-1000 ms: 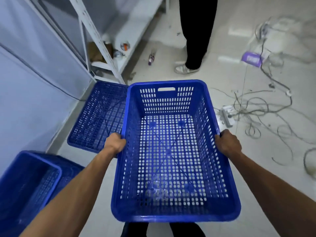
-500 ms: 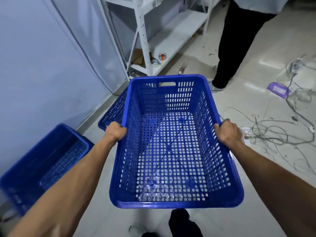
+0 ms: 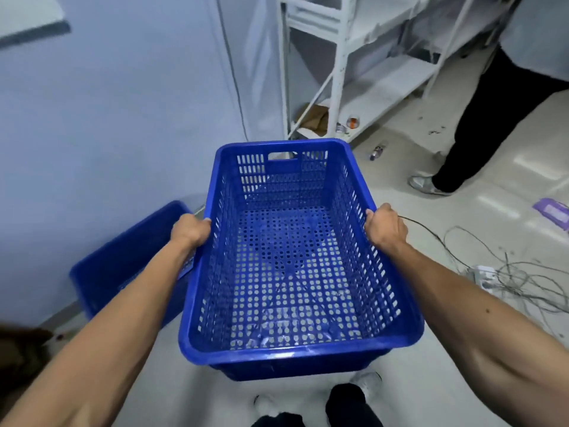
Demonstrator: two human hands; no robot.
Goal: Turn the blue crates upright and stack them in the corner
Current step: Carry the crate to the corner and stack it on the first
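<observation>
I hold a blue perforated crate (image 3: pixel 289 272) upright in the air in front of me, its open top facing up. My left hand (image 3: pixel 191 228) grips its left rim and my right hand (image 3: pixel 385 226) grips its right rim. Another blue crate (image 3: pixel 123 260) stands on the floor against the wall at lower left, partly hidden behind my left forearm. The crate seen earlier beside the shelf is hidden behind the held one.
A white metal shelf rack (image 3: pixel 335 72) stands ahead by the wall. Another person's legs (image 3: pixel 480 118) are at the right. Loose cables and a power strip (image 3: pixel 492 275) lie on the floor at right. My own feet (image 3: pixel 314 405) show below the crate.
The held crate has risen and swung left toward the wall. The floor crate at left now sits closer to it, and the crate by the shelf has dropped out of sight.
</observation>
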